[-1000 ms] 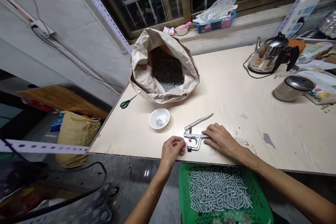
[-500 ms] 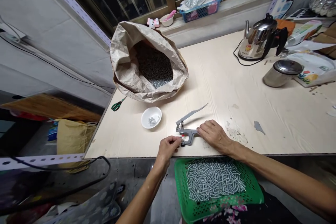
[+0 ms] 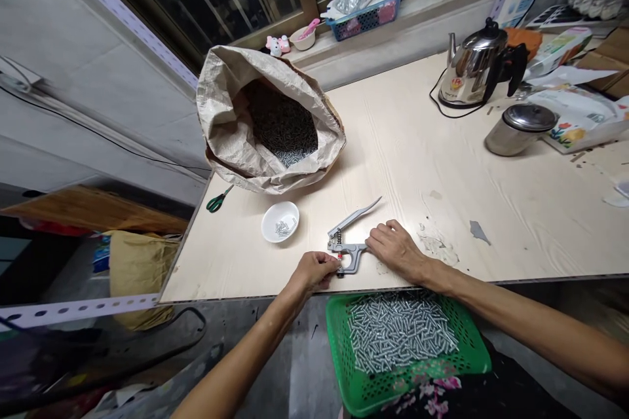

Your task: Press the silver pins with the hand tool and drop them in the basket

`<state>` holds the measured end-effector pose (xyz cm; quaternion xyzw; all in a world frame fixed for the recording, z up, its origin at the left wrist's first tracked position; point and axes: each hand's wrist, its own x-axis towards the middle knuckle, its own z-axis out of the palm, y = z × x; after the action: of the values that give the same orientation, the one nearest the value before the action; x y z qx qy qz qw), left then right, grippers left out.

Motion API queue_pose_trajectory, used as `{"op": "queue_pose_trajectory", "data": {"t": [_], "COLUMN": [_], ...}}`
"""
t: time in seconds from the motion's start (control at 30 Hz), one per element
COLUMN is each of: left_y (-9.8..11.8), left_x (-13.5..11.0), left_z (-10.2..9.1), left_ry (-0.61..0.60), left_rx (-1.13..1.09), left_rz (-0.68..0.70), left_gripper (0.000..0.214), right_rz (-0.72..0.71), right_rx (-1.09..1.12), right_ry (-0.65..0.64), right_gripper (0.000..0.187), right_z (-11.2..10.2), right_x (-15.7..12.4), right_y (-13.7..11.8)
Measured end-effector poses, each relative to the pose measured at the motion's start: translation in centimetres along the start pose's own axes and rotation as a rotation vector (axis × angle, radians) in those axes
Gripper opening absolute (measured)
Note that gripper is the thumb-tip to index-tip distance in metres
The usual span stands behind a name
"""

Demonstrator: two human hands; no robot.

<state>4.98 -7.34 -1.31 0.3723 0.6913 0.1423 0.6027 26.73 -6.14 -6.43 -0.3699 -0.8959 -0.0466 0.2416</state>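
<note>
The tabletop (image 3: pixel 407 144) leaves room right of the sack (image 3: pixel 236 157), 1 green basket (image 3: pixel 339 340) below its front edge. Near that edge, the right hand (image 3: pixel 398 252) grips the pliers (image 3: pixel 354 250); the left hand (image 3: pixel 314 270) pinches at their mouth, anything held too small to tell.

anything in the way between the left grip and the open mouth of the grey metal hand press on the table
Nothing visible: the left grip is right at the open mouth of the grey metal hand press. The right grip is at the handle end, and the round white bowl stands farther back.
</note>
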Motion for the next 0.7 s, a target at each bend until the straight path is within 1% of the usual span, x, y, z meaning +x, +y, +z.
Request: {"op": "queue_pose_trajectory", "data": {"t": [0.13,0.27,0.43,0.57,0.7], "left_y": [0.5,1.1,1.4,1.4,1.2], "left_x": [0.4,0.4,0.3,0.4,0.6], "left_z": [-0.3,-0.1,0.0,0.0,-0.2], "left_ry": [-0.047,-0.04,-0.035,-0.011,-0.063], "left_rx": [0.071,0.127,0.171,0.318,0.397], "left_rz": [-0.085,-0.138,-0.146,-0.145,-0.185], "left_gripper": [0.03,0.029,0.028,0.028,0.03], "right_rz": [0.008,0.031,0.029,0.009,0.011], "right_rx": [0.064,0.113,0.115,0.079,0.08], "right_ry": [-0.05,-0.08,-0.071,-0.049,-0.052], "right_gripper": [0.018,0.017,0.017,0.02,0.022], "right_z": [0.5,0.5,0.4,0.5,0.6], "right_x": [-0.1,0.0,-0.1,-0.3,-0.5], "right_y": [0.2,0.3,0.2,0.1,-0.1]}}
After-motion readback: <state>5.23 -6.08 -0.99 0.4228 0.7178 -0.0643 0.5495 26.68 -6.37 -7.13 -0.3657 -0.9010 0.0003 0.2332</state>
